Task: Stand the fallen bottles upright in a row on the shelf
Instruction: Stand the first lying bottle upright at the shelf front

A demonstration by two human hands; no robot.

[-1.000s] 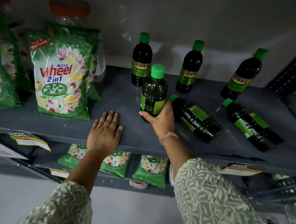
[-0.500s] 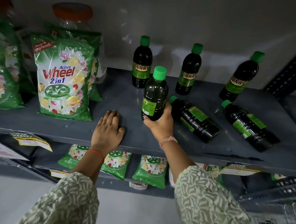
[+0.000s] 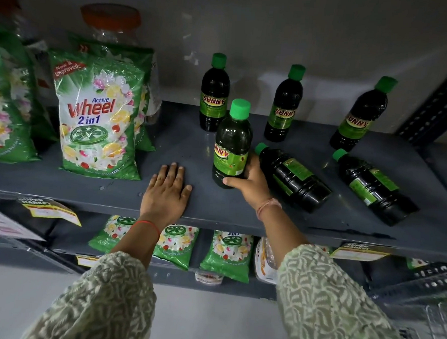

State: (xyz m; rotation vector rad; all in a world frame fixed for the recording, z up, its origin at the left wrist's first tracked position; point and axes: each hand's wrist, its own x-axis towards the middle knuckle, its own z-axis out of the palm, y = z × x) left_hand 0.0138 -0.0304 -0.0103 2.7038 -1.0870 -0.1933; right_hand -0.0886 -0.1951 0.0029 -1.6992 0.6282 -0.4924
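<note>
My right hand grips the base of a dark green bottle with a green cap, held upright near the front of the grey shelf. Three like bottles stand upright along the back wall: one on the left, one in the middle, one on the right. Two bottles lie on their sides, one right beside my right hand and one further right. My left hand rests flat on the shelf's front edge, fingers spread, holding nothing.
Green detergent bags stand on the shelf's left half, with a clear jar with an orange lid behind them. Smaller green packets sit on the lower shelf. A perforated upright post bounds the right side.
The held bottle has turned so its label faces me. My left hand has stayed flat on the shelf.
</note>
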